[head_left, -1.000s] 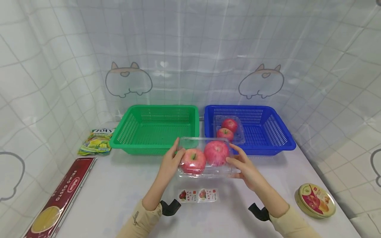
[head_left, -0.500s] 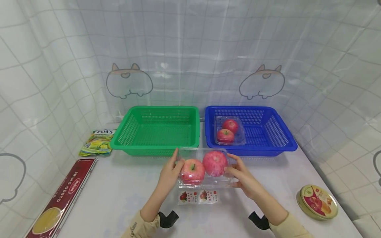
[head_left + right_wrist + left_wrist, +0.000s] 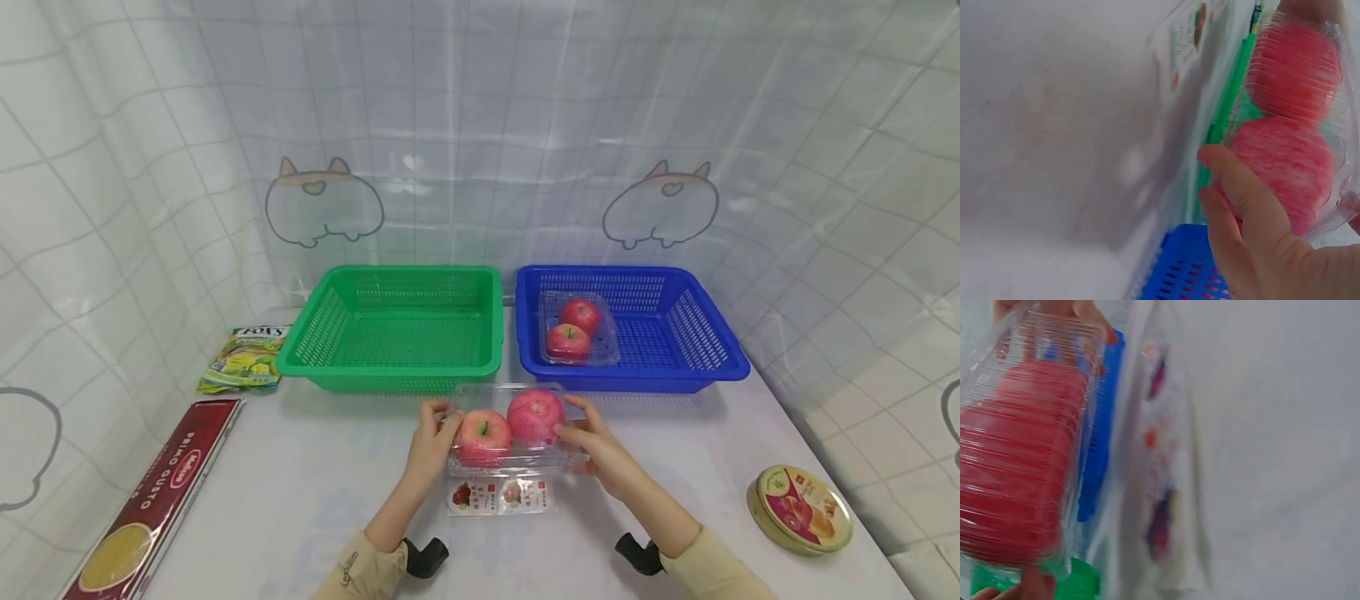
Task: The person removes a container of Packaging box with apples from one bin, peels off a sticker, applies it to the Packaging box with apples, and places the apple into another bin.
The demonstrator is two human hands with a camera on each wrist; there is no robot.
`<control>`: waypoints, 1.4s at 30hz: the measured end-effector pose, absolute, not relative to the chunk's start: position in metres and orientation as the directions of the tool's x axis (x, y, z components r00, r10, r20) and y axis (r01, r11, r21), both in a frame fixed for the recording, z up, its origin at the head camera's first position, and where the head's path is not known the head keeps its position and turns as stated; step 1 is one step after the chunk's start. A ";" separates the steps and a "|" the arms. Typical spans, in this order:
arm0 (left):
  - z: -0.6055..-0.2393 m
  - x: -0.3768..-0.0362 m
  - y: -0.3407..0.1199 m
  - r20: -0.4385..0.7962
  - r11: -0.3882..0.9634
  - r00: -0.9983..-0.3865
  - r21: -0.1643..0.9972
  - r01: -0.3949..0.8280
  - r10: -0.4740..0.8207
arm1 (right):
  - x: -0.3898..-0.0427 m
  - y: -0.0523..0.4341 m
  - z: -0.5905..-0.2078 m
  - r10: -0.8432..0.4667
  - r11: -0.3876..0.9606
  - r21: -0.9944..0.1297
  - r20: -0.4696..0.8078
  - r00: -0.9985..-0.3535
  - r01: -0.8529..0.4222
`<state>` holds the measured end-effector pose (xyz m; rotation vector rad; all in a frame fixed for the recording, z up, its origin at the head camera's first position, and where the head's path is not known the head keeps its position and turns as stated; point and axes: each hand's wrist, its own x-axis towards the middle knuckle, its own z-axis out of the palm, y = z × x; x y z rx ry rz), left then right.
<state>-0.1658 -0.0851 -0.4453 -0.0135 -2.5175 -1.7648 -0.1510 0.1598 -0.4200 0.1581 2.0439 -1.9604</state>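
Item: clear box of two apples, held just above the table, in front of the baskets; left hand and right hand each curled on an end. Done, by appearance: a like box lay in the blue basket; left: this box, not yet in either; green basket held nothing.

A clear ribbed plastic box fills the side from nine to eleven o'clock, with red apples pressed against its wall. Fingertips show at its twelve o'clock end, and another fingertip touches its seven o'clock corner. Just right of the box runs the edge of a blue basket, with a bit of green basket at six o'clock. A blurred label sheet with red and dark marks lies on the pale table, which takes up the three o'clock half.
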 end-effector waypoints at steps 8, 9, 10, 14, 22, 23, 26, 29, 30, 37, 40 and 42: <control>-0.469 -0.178 -0.085 0.024 0.321 -0.998 0.947 0.005 -0.055 | -0.159 0.156 -0.434 -0.123 0.049 -0.950 -0.311 -0.942 0.307; -0.470 -0.178 -0.085 0.017 0.320 -0.998 0.948 -0.002 -0.057 | -0.160 0.155 -0.435 -0.122 0.052 -0.950 -0.312 -0.942 0.308; -0.471 -0.179 -0.085 0.016 0.317 -0.998 0.949 -0.002 -0.056 | -0.160 0.155 -0.436 -0.122 0.053 -0.950 -0.313 -0.942 0.309; -0.474 -0.180 -0.085 0.016 0.315 -0.999 0.949 0.000 -0.051 | -0.160 0.153 -0.438 -0.118 0.062 -0.948 -0.317 -0.941 0.312; -0.477 -0.181 -0.086 0.003 0.340 -1.000 0.940 -0.003 -0.017 | -0.159 0.154 -0.444 -0.116 0.091 -0.948 -0.315 -0.942 0.306; -0.477 -0.181 -0.086 -0.005 0.345 -1.000 0.939 -0.008 -0.011 | -0.159 0.154 -0.445 -0.117 0.091 -0.948 -0.314 -0.942 0.304; -0.474 -0.180 -0.087 -0.033 0.356 -0.999 0.934 -0.026 0.014 | -0.159 0.155 -0.446 -0.132 0.076 -0.951 -0.307 -0.943 0.299; -0.467 -0.174 -0.090 -0.112 0.381 -0.992 0.921 -0.083 0.055 | -0.158 0.156 -0.447 -0.143 0.052 -0.952 -0.305 -0.942 0.300; -0.465 -0.171 -0.092 -0.135 0.394 -0.989 0.914 -0.098 0.068 | -0.157 0.157 -0.447 -0.147 0.041 -0.952 -0.305 -0.941 0.302; -0.454 -0.147 -0.100 -0.226 0.453 -0.968 0.879 -0.153 0.112 | -0.142 0.161 -0.447 -0.121 0.010 -0.951 -0.309 -0.943 0.310; -0.456 -0.136 -0.104 -0.206 0.474 -0.968 0.873 -0.114 0.147 | -0.133 0.161 -0.446 -0.090 0.009 -0.943 -0.334 -0.938 0.334; -0.457 -0.130 -0.105 -0.176 0.482 -0.970 0.873 -0.076 0.166 | -0.127 0.159 -0.447 -0.070 0.005 -0.934 -0.356 -0.932 0.356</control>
